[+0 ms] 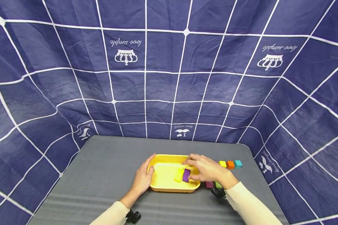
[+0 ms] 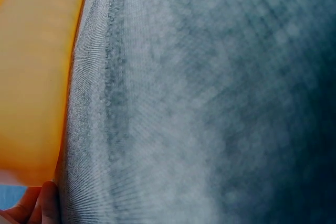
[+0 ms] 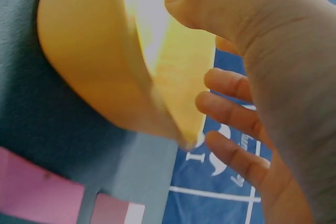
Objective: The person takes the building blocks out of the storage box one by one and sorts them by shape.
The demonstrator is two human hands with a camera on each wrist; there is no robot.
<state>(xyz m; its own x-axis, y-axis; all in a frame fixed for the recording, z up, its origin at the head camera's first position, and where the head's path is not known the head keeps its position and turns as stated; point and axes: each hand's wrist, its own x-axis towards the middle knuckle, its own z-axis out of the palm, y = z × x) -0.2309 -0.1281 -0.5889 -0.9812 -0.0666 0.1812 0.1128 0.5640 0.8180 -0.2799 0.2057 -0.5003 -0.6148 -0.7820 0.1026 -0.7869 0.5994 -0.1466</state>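
A yellow plastic basin (image 1: pixel 162 175) stands on the grey table. Inside it, right of centre, a yellow block (image 1: pixel 178 176) leans or lies beside a purple block (image 1: pixel 186 176). My left hand (image 1: pixel 142 178) grips the basin's left end, thumb over the rim and fingers along the outside; some fingertips show at the basin's corner in the left wrist view. Over the basin's right end is my right hand (image 1: pixel 203 168), fingers spread and thumb close to the purple block. In the right wrist view nothing lies between the right thumb and fingers.
Right of the basin, a yellow cube (image 1: pixel 222 164), an orange cube (image 1: pixel 230 165) and a blue cube (image 1: pixel 238 164) form a row. Nearer me lie a magenta block (image 1: pixel 209 184) and a green block (image 1: pixel 218 185), partly behind my right wrist. A blue gridded cloth (image 1: pixel 157 87) encloses the table.
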